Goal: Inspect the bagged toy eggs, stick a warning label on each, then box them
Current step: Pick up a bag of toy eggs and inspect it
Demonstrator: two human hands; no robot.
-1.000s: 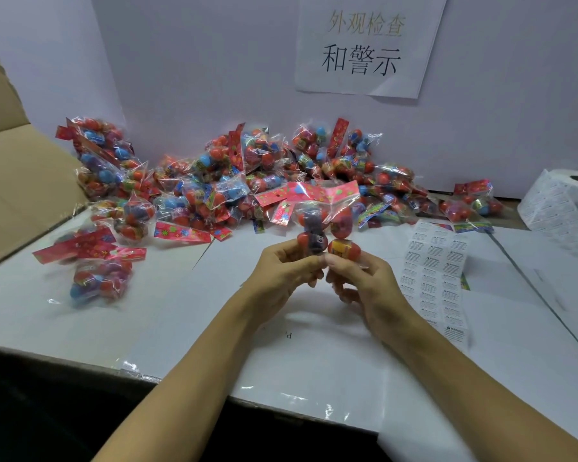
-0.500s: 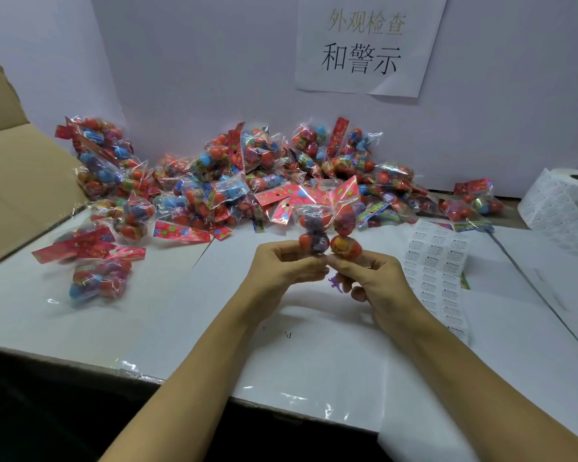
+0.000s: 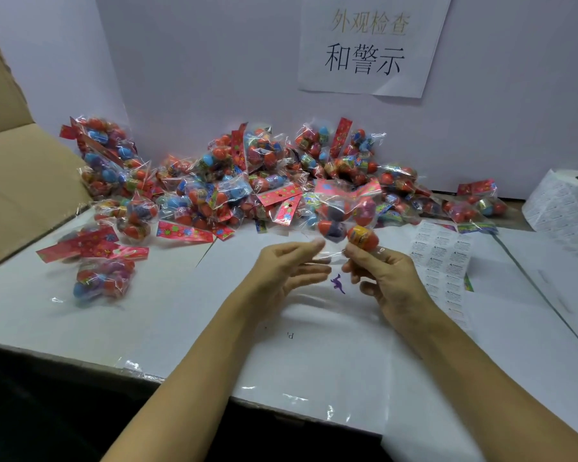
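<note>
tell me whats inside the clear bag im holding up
The bag held by the right hand shows several toy eggs: an orange one lowest, a red-and-purple one, others above. The pink header card covers the top; what the eggs contain is hidden.

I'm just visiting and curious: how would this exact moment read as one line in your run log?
step: inspect | right hand: pinches bagged toy eggs | left hand: open beside bag | label sheet: on table | label: cannot tell

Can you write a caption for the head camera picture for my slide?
Right hand holds up a bag of toy eggs; left hand open beside it.
</note>
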